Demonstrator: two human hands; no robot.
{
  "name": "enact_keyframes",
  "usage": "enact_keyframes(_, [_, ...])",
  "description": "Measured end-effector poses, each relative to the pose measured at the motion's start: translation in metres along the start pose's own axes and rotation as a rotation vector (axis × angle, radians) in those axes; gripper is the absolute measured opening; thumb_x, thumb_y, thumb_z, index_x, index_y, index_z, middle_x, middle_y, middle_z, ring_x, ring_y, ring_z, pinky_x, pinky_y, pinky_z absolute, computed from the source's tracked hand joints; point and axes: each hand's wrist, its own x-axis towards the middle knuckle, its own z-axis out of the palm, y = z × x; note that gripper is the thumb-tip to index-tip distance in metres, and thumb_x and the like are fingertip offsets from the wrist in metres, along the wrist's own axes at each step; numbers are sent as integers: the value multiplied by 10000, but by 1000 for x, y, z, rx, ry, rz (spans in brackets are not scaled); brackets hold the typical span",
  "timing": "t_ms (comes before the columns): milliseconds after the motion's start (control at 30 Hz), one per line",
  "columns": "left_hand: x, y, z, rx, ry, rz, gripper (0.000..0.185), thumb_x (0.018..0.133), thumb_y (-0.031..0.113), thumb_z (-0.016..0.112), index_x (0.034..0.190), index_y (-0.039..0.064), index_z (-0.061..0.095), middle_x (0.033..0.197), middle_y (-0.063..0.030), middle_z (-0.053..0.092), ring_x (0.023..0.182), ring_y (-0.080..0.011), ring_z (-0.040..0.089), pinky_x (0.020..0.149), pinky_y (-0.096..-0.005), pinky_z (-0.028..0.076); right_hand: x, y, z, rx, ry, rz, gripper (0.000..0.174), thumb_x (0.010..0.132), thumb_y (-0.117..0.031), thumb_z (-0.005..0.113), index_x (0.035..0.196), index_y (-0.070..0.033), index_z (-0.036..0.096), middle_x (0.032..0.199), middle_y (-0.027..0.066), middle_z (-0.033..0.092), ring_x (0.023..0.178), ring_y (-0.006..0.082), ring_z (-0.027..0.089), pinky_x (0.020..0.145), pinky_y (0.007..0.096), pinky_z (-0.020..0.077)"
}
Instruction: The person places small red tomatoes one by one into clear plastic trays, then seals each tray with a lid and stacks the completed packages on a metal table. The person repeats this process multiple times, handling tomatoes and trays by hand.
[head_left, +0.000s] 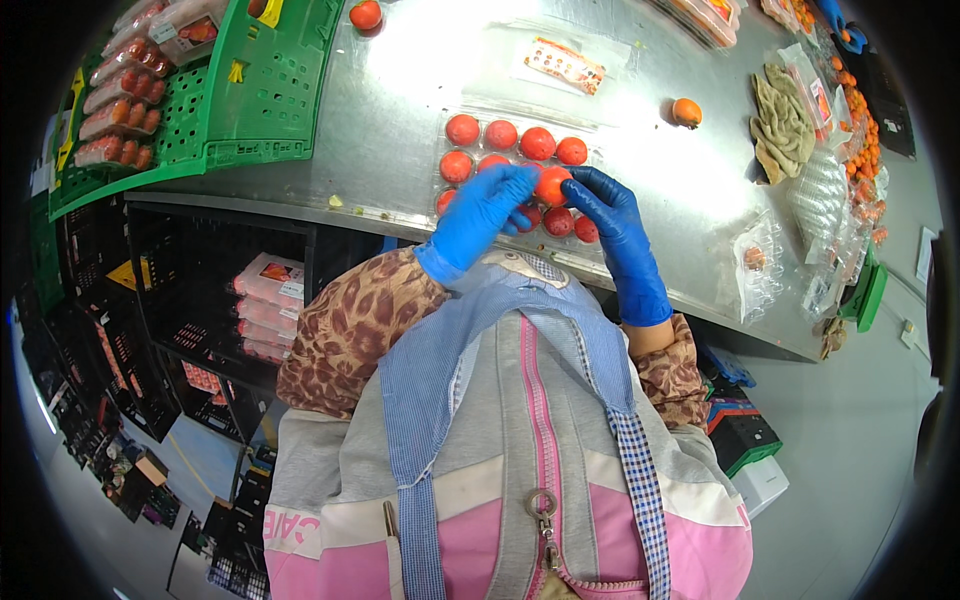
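Observation:
My right hand (616, 217), in a blue glove, pinches a red-orange round fruit (552, 187) between thumb and fingers. Whether it is a tomato or a persimmon I cannot tell. My left hand (484, 211), also gloved in blue and slightly blurred, has its fingertips at the left side of this fruit; whether they grip it is unclear. Beneath both hands lies a clear plastic clamshell tray (444, 150) holding rows of similar red fruits (538, 142). Its lid is folded back and carries a printed label (564, 66). My hands cover part of the rows.
The steel table (390, 150) bears one loose fruit (365, 14) at the back left and another (687, 113) to the right. A green crate (262, 90) with packed trays stands left. Rightward lie a cloth (780, 124) and empty clamshells (757, 266). Packed trays (270, 300) sit below.

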Motion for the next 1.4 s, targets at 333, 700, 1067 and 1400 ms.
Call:
enact_keyframes(333, [-5,5,5,251,37,299,446,781,150,727,1188,90,556,1074,-57,565,939,-148,575,813,-276,507,3,1,7,48,-7,47,444,857,-338,645,1147,-6,602,1039,108,645,955,162,595,843,290,461])
enact_keyframes(700, [-1,-4,3,677,111,612,438,756,125,730,1155,75,557,1080,-116,577,980,-219,597,823,-313,498,0,7,10,-232,-14,-36,396,847,-259,665,1140,1,601,1040,103,646,958,143,589,829,277,464])
enact_keyframes(1067, [-3,-5,3,540,122,601,463,754,99,728,1187,95,564,1111,-89,593,1009,-195,588,841,-299,489,1,7,4,-129,-18,-92,300,903,-191,586,1125,9,607,1051,84,637,962,137,577,851,280,457])
enact_keyframes(1400, [-8,7,3,475,136,551,513,757,112,732,1229,114,533,1151,-49,585,888,-144,568,804,-301,490,7,6,-13,21,182,-4,370,826,-230,689,1115,-11,623,1008,68,648,918,148,595,824,286,475])
